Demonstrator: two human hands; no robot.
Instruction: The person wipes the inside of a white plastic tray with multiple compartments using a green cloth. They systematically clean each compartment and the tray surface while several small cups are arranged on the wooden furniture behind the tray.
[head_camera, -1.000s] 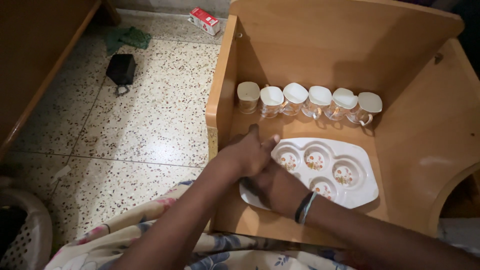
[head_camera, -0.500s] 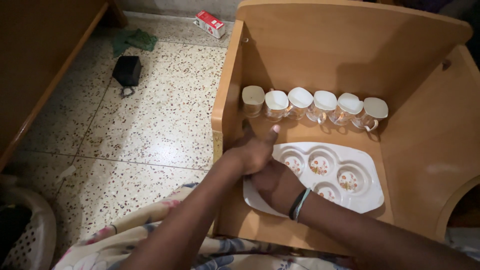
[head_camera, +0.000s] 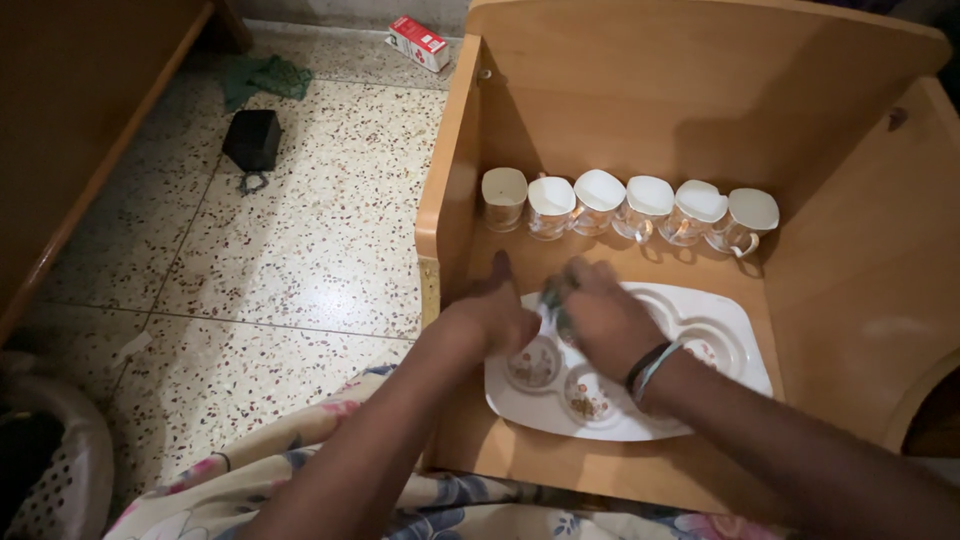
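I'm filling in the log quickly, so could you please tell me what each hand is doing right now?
Left hand: resting at the left end of the white tray; grip cannot be told.
Right hand: over the tray, fingers blurred; cannot be told.

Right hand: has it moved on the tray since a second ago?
Yes. The right hand has shifted from the white tray's near-left corner toward the row of cups, uncovering two wells.

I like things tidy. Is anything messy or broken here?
Nothing looks broken or spilled. The six cups stand in a neat row behind the white tray. On the floor, a small red-and-white box, green cloth and black object lie scattered.
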